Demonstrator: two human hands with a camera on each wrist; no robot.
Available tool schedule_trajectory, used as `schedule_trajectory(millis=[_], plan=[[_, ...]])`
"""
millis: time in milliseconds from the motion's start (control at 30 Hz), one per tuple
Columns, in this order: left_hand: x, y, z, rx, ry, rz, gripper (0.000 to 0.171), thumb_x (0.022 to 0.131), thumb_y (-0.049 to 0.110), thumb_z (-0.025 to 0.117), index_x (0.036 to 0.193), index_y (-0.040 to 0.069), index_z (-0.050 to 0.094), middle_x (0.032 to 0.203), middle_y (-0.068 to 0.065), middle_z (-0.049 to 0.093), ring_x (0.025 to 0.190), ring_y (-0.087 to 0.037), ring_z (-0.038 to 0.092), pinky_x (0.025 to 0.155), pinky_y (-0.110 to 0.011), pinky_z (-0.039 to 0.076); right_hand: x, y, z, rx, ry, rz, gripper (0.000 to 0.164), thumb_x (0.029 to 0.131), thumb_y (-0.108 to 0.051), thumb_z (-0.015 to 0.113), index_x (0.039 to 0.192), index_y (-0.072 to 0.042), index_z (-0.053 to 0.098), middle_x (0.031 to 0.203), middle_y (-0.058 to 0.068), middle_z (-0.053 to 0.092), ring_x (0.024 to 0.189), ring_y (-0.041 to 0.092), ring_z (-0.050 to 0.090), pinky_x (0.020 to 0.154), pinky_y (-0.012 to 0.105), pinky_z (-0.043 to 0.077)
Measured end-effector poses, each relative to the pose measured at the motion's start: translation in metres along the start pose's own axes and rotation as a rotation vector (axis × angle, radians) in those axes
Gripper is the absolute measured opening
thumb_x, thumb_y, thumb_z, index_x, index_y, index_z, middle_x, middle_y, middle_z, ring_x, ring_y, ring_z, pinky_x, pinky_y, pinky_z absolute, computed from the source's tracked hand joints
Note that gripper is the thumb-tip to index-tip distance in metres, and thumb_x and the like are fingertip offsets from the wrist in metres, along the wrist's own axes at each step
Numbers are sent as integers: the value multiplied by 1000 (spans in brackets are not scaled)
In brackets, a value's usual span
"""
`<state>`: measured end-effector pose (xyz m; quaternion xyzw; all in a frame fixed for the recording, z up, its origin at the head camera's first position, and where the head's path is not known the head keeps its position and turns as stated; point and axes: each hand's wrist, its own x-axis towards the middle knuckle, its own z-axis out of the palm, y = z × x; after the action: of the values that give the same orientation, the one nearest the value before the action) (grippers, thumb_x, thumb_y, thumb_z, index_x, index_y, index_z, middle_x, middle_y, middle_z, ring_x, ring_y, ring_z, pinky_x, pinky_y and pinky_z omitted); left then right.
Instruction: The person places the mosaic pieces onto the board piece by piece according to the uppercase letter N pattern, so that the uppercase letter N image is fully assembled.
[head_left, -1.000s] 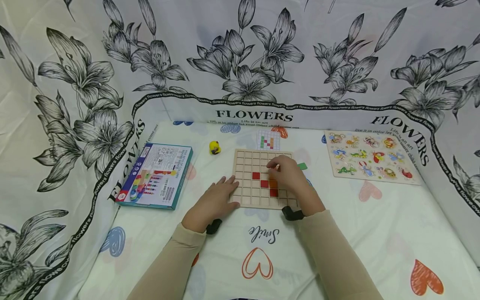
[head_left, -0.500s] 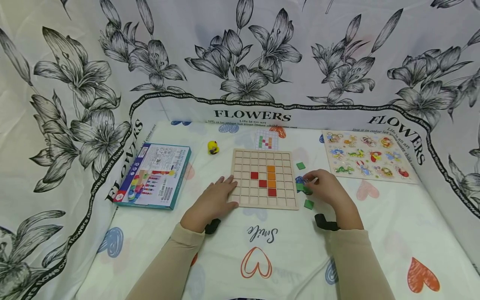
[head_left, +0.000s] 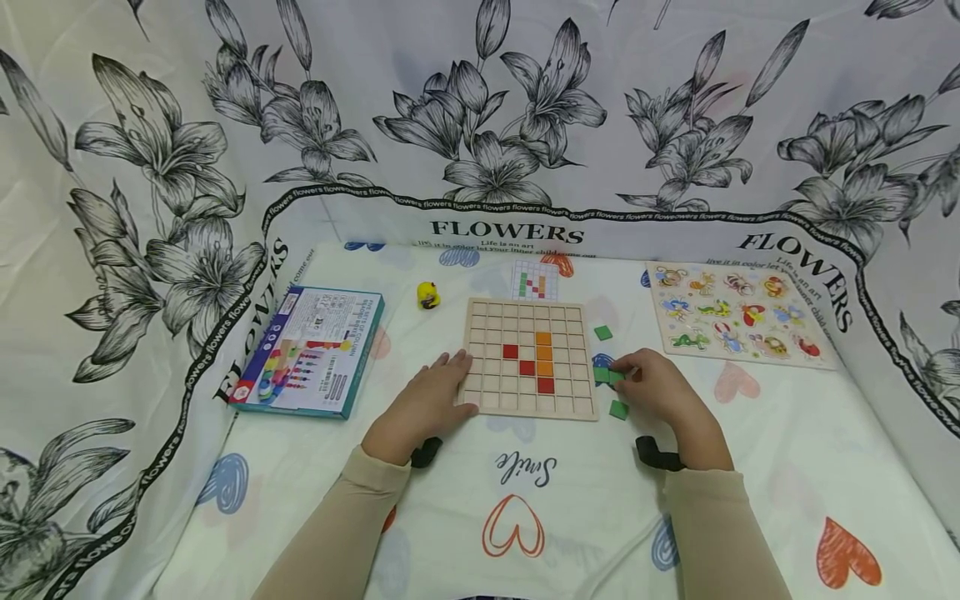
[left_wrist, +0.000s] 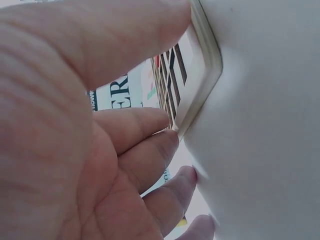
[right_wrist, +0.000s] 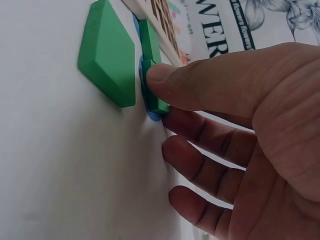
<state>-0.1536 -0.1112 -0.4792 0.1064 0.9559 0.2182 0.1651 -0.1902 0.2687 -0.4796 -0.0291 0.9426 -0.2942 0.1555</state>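
Two beige cloth sleeves [head_left: 337, 525] at the bottom of the frame, angled inward over a white fabric sheet [head_left: 450, 517] printed with hearts and lightly creased. Left of centre, a bare left hand [head_left: 426, 406], relaxed and gripping nothing, touching the left edge of a square, pale wooden board [head_left: 491, 325], perhaps to stop it sliding. Right of centre, a bare right hand [head_left: 660, 387], pinching a thin, square green tile [right_wrist: 158, 104] between thumb and index finger, likely by its edges because of lying so flat. Just below, a smooth, matt green tile [head_left: 618, 409]; at the left of the pinched one, another green tile [head_left: 602, 374]; farther up, one more green tile [head_left: 603, 332].

In mid-frame, on the board, shallow gridded cells, probably for keeping pieces aligned, with three red squares [head_left: 527, 367] in a diagonal and three orange squares [head_left: 543, 353] in a column. Left, a flat, teal-sided printed box [head_left: 307, 354], seemingly set aside. Farther, a rounded yellow duck-shaped toy [head_left: 428, 295]. At the board's far edge, a white gridded card [head_left: 535, 282], presumably kept there for easy viewing. Upper right, a thin insect-patterned puzzle board [head_left: 738, 315]. Across the top, a white, flower-printed drape [head_left: 495, 100], softly rippled
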Motion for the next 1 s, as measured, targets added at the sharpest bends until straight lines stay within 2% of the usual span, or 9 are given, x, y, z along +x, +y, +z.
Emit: schedule_trajectory(millis=[367,533,667,833,933,1000], plan=[[1,-5,-1,11,-10,-7,85,101,39,80,170,11,39,180,-6,32,170,-33,20,139,-55,18,-3,3,-1,-26,44,17,32,104,-16,71,132,-3,74,124,19,66,108,35,59,89,48,53],[0,-4,-1,9,-12,-10,85,101,39,80,170,11,39,179,-6,33,170,-33,20,138,-55,19,-4,6,-4,-8,52,45,30,104,-15,71,131,-3,70,120,19,67,106,35,59,88,46,53],[-1,-3,-2,11,-11,-13,85,101,38,80,170,11,39,179,-7,33,170,-34,20,138,-56,19,-3,7,-3,-1,66,34,26,104,-14,71,127,-4,69,115,17,69,103,33,59,86,43,52],[0,-4,-2,14,-14,-17,85,101,38,80,170,11,39,179,-6,32,170,-34,19,138,-55,18,-3,1,-1,-1,160,21,19,107,-15,67,123,-6,70,114,16,71,101,32,60,85,43,50],[0,-4,-2,13,-15,-11,85,101,39,80,170,10,39,179,-7,33,170,-34,19,138,-56,18,0,-13,3,-1,241,1,18,109,-17,65,123,-7,71,118,16,73,100,31,60,84,42,50],[0,-3,-2,14,-16,-9,85,101,38,80,170,10,39,179,-8,33,170,-34,20,138,-56,19,3,-26,6,-2,267,-28,19,110,-17,64,125,-8,72,122,15,74,99,31,61,83,42,51]])
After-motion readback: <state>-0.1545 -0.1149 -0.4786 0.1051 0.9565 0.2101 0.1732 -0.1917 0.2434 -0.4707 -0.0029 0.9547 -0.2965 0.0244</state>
